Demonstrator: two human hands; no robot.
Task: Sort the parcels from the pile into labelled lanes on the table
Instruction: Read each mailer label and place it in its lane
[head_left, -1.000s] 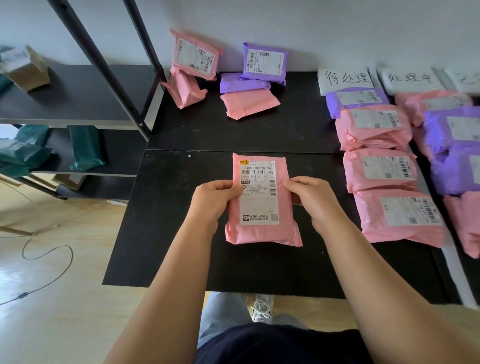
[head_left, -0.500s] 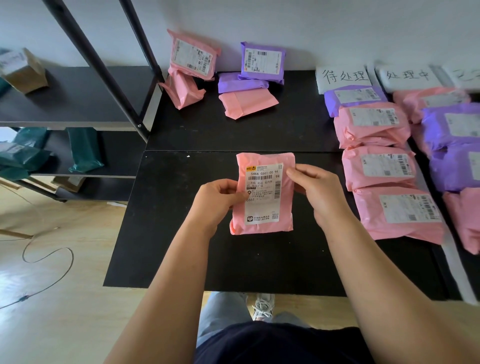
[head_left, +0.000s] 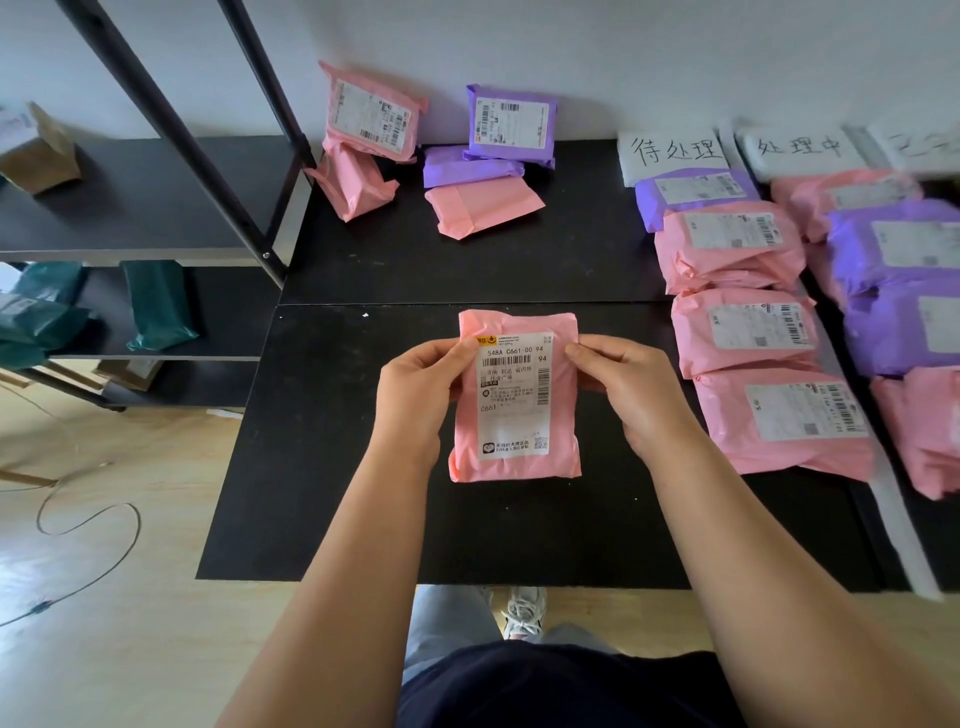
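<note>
I hold a pink parcel (head_left: 517, 400) with a white shipping label facing me, above the middle of the black table (head_left: 332, 499). My left hand (head_left: 421, 392) grips its left edge and my right hand (head_left: 631, 395) pinches its right edge near the top. The pile of pink and purple parcels (head_left: 457, 156) leans against the wall at the back. To the right, white lane labels (head_left: 675, 150) head rows of sorted parcels: a first lane (head_left: 748, 332) mostly pink, a second lane (head_left: 893, 291) mixed purple and pink.
A black metal shelf rack (head_left: 145, 208) stands at the left, holding green bags (head_left: 156, 306) and a cardboard box (head_left: 36, 150). A cable (head_left: 98, 525) lies on the wooden floor. My shoe (head_left: 522, 610) shows under the table's front edge.
The pink parcel has been lifted and tilted upright toward me, and both hands shifted up to its top edges.
</note>
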